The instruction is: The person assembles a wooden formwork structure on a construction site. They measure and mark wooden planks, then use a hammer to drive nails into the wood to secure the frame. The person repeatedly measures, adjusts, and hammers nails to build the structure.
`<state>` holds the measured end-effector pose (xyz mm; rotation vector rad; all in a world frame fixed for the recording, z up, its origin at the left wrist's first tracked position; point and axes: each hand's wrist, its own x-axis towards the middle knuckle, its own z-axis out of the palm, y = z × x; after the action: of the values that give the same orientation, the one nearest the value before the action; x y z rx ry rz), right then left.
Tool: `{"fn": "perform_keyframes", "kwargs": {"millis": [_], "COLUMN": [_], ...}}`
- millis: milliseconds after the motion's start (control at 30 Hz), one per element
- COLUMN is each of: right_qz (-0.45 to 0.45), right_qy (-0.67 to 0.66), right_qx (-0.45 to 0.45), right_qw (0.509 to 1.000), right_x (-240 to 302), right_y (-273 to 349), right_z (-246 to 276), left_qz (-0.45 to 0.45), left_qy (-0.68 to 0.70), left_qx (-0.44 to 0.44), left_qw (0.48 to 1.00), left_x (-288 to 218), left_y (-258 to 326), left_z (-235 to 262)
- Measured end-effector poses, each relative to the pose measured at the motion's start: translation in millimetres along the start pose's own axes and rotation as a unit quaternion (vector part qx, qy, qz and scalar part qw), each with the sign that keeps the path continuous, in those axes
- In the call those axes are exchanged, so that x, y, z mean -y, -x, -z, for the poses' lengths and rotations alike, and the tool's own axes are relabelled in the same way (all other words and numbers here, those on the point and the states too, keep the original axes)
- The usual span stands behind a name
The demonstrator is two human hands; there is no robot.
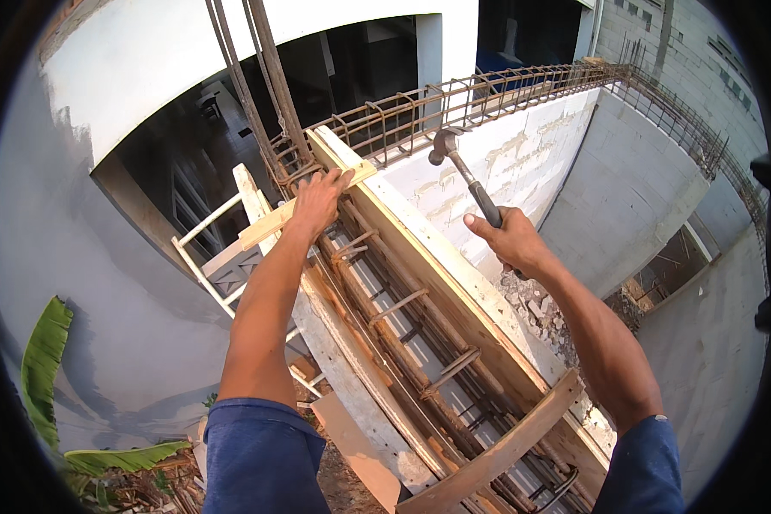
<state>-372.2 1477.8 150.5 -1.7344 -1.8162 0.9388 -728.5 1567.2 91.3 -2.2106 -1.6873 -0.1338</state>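
My left hand presses down with its fingers over a short wooden strip, which lies across the top of a long timber formwork. In my right hand is a claw hammer, gripped by its dark handle. Its metal head is raised above the far right side of the formwork, touching nothing. A right side board and a worn left side board flank a rusty rebar cage. Nearer to me, another wooden crosspiece spans both boards. Whether a nail is under my left fingers is hidden.
Tall upright rebars stand just beyond my left hand. More rebar caging runs along the top of a white block wall. A pale ladder leans at the left. Rubble lies below right; a large green leaf is lower left.
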Motion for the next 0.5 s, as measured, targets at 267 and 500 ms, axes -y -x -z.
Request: {"fn": "perform_keyframes", "kwargs": {"millis": [267, 500], "right_qz": [-0.062, -0.062], "right_qy": [-0.171, -0.182], "right_qx": [0.090, 0.121], "right_qw": [0.979, 0.974], "right_x": [-99.0, -100.0], "right_y": [88.4, 84.8], "right_z": [20.2, 6.9], "left_qz": [0.079, 0.251], "left_qy": [-0.014, 0.256], "left_qx": [-0.004, -0.269], "left_qw": [0.997, 0.894], "left_x": [-29.0, -72.7], "left_y": [26.4, 325.1], "left_z": [47.4, 78.0]}}
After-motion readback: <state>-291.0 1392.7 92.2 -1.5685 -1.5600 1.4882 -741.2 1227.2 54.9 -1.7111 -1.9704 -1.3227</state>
